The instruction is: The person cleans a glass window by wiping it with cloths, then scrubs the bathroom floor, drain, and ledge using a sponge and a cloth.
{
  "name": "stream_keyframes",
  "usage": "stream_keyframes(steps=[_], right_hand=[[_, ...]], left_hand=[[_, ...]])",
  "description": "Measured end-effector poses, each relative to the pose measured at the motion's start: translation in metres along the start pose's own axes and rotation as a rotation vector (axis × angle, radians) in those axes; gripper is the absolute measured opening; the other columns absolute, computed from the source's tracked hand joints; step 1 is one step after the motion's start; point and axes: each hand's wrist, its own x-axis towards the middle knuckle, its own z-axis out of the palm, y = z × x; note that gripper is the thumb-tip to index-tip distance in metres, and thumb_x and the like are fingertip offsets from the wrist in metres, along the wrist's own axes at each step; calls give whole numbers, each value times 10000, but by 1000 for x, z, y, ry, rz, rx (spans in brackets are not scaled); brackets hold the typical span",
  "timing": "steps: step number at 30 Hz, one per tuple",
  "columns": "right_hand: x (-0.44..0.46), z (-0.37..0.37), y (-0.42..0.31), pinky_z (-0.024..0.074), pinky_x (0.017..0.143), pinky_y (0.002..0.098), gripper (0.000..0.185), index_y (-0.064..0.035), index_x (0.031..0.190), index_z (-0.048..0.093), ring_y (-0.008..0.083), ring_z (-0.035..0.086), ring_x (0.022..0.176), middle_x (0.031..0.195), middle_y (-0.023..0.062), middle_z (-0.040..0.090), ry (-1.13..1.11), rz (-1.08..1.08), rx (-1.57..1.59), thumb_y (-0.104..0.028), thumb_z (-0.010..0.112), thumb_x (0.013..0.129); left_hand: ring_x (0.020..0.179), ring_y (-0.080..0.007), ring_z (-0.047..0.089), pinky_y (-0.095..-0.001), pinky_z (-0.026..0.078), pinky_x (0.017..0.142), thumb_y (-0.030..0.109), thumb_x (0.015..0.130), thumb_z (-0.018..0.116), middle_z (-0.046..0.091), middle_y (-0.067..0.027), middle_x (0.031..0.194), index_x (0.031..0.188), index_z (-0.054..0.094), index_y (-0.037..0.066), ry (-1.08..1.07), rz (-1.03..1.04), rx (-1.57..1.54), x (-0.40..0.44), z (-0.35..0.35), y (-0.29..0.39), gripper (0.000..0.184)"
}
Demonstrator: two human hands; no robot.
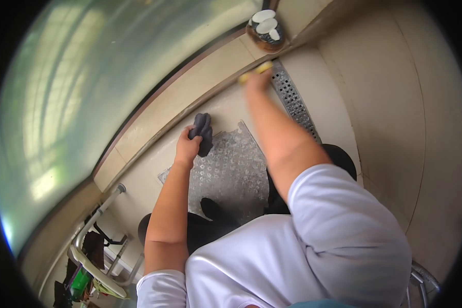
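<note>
My left hand [187, 147] is closed around a bunched dark grey cloth [203, 134], held over the floor near the tiled ledge. Farther ahead, my right hand [259, 82] reaches to the foot of that ledge and grips a yellow sponge [265, 66]. Motion blurs this hand, and its fingers hide the middle of the sponge. Just right of it runs a perforated metal drain cover [292, 97]. Below the cloth lies a worn, patterned grey mat [226, 169], between my legs.
A frosted glass panel [87, 87] rises above the tiled ledge [190, 87]. On the far corner stands a rounded container [267, 43] with white oval pieces on top. A metal-framed chair [95, 220] holding several items is at lower left. A tiled wall [395, 102] borders the right.
</note>
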Motion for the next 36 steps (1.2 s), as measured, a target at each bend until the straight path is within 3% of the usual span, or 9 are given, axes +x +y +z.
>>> stream_keyframes(steps=[5, 11, 14, 16, 20, 23, 29, 31, 36], right_hand=[[69, -42, -62, 418, 870, 336, 530, 5, 1206, 337, 290, 520, 1003, 1159, 183, 461, -80, -20, -21, 52, 499, 703], [-75, -67, -26, 397, 864, 391, 460, -69, 1146, 374, 363, 472, 997, 1020, 193, 474, -53, -105, -847, -8, 511, 711], [-116, -65, -43, 391, 847, 391, 407, -93, 1111, 397, 342, 445, 1021, 1040, 150, 444, -131, -600, -1046, -76, 540, 731], [-111, -52, -17, 402, 803, 400, 372, -107, 1093, 412, 297, 443, 1039, 1130, 122, 420, -673, -614, -805, -183, 567, 763], [-202, -28, -71, 445, 773, 385, 392, -94, 1054, 463, 222, 533, 932, 1000, 90, 552, -901, 779, -147, -419, 496, 838], [-197, -28, -56, 454, 778, 356, 470, -55, 1030, 482, 215, 559, 867, 922, 75, 572, -1024, 1057, 352, -481, 478, 831], [-92, -40, -67, 461, 706, 342, 356, 20, 1062, 478, 222, 554, 810, 1000, 151, 538, 77, 54, 212, -211, 504, 792], [-51, -54, -115, 477, 719, 365, 461, 24, 1189, 386, 255, 565, 858, 1098, 192, 504, 440, 61, 307, -242, 473, 822], [-11, -58, -220, 387, 878, 342, 495, 47, 1214, 356, 254, 462, 1053, 1218, 206, 402, 371, -491, 574, -265, 461, 844]], left_hand=[[786, -123, 524, -243, 417, 705, 148, 787, 586, 580, -57, 871, 1030, 535, 20, 2, 51, -254, -13, -7, 1, 279], [770, -153, 497, -261, 402, 680, 140, 770, 590, 544, -68, 812, 907, 529, 41, 148, 73, -238, -15, -16, 14, 179], [829, -191, 481, -276, 393, 717, 55, 707, 579, 519, -97, 867, 879, 509, 55, 242, 94, 20, -9, -24, 12, 187], [864, -230, 480, -296, 395, 745, 15, 669, 562, 509, -116, 936, 914, 508, 59, 237, 140, -67, -7, -27, 15, 254], [857, -226, 529, -301, 407, 772, -13, 681, 553, 541, -116, 935, 983, 504, 60, 275, 584, 287, -24, -30, 30, 315], [924, -273, 529, -322, 407, 822, 11, 678, 590, 524, -123, 1037, 1017, 502, 54, -21, 693, 184, -47, -23, 50, 353], [882, -114, 519, -243, 432, 680, 57, 802, 539, 503, -25, 1028, 1039, 481, 66, -140, 385, -75, -46, 1, 43, 245], [871, -124, 525, -246, 432, 688, 71, 806, 538, 512, -27, 1022, 1033, 486, 64, -150, 348, -74, -47, 4, 42, 233], [827, -170, 554, -277, 459, 677, 94, 794, 545, 547, -70, 997, 1008, 512, 35, -140, 319, -25, -46, 9, 23, 225]])
